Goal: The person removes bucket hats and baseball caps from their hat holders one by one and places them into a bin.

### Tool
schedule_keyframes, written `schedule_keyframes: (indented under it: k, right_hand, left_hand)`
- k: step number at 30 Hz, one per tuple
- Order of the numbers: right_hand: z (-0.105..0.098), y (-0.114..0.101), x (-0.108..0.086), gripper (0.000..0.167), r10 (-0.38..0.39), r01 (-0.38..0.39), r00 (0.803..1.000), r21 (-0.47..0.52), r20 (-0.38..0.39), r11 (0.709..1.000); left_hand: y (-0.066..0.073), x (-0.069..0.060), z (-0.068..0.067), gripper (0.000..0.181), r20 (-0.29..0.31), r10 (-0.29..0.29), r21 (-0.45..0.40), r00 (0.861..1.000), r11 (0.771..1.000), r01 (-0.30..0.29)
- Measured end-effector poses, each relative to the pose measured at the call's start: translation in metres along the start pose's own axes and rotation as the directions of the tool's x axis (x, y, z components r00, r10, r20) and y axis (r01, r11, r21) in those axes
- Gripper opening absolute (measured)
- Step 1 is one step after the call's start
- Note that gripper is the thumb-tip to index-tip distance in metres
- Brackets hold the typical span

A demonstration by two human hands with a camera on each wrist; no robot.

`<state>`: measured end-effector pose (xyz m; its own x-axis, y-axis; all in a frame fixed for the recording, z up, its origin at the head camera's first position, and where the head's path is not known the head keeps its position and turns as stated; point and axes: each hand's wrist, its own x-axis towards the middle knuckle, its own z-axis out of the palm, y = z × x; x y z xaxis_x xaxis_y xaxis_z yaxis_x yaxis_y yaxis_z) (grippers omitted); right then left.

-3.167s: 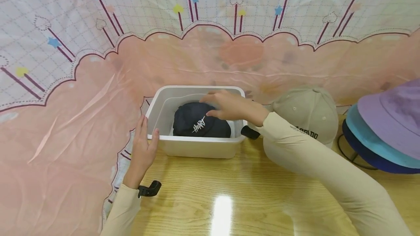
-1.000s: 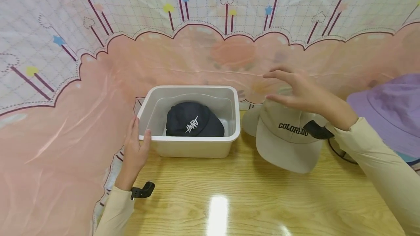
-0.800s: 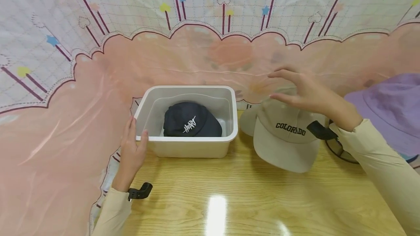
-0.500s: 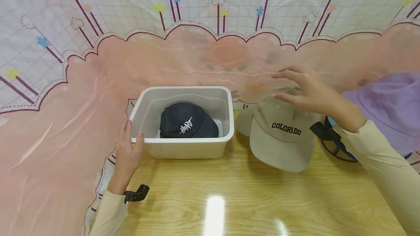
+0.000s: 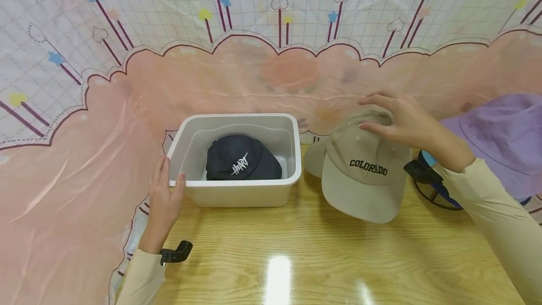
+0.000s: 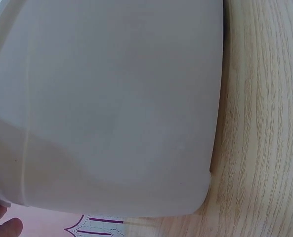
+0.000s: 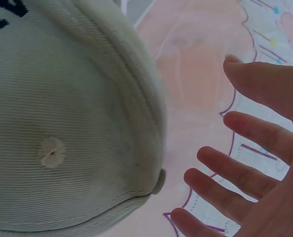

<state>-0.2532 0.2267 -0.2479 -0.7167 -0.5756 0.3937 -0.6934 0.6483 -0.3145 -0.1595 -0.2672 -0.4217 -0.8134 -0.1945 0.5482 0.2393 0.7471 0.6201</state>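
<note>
A white plastic bin (image 5: 239,195) stands on the table with a navy cap (image 5: 233,154) lettered "HEART" inside it. At the bin's front left corner my left hand (image 5: 163,201) rests with its fingers extended along the wall; the left wrist view shows mostly the bin's side (image 6: 116,108). To the bin's right, a beige cap (image 5: 364,178) lettered "COLORADO" sits brim forward. Over its crown hovers my right hand (image 5: 404,124), thumb and fingers spread. In the right wrist view those fingers (image 7: 235,173) are apart from the cap's crown (image 7: 87,128), holding nothing.
Another pale brim or cap (image 5: 315,158) shows behind the beige cap on its left. Further right, a purple hat (image 5: 504,140) sits above blue ones on a black wire stand (image 5: 432,196). A printed cloth (image 5: 292,72) hangs behind the wooden table (image 5: 237,248).
My right hand has left the navy cap in the bin and moved right to above the beige cap, lowering slightly at the last. The left hand stays on the bin while the view shifts right.
</note>
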Motion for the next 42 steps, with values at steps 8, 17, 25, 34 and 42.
schedule_keyframes:
  k: [8, 17, 25, 34, 42]
  right_hand:
    - [0.003, 0.009, -0.003, 0.047, 0.005, -0.005, 1.000, -0.041, 0.003, 0.999]
    - [0.014, 0.024, -0.007, 0.050, 0.030, -0.028, 0.999, -0.054, 0.031, 0.998]
    - [0.017, 0.027, -0.011, 0.042, 0.126, -0.125, 0.992, -0.046, 0.012, 0.991]
    - [0.020, 0.023, -0.007, 0.024, 0.157, -0.164, 0.983, -0.075, -0.094, 0.984]
    - [0.024, 0.022, -0.003, 0.016, 0.024, -0.050, 0.978, -0.118, -0.208, 0.992]
  left_hand:
    - [0.002, 0.000, 0.000, 0.060, 0.003, -0.002, 0.000, 1.000, 1.000, 0.002]
    - [0.003, -0.002, -0.004, 0.060, -0.005, -0.019, 0.027, 1.000, 0.999, 0.019]
    - [0.000, 0.003, 0.000, 0.060, -0.008, 0.012, 0.010, 1.000, 1.000, -0.012]
    - [-0.002, 0.005, 0.003, 0.060, 0.010, -0.003, 0.014, 1.000, 1.000, 0.003]
    - [-0.001, 0.003, 0.002, 0.060, -0.003, 0.006, 0.013, 1.000, 1.000, -0.006]
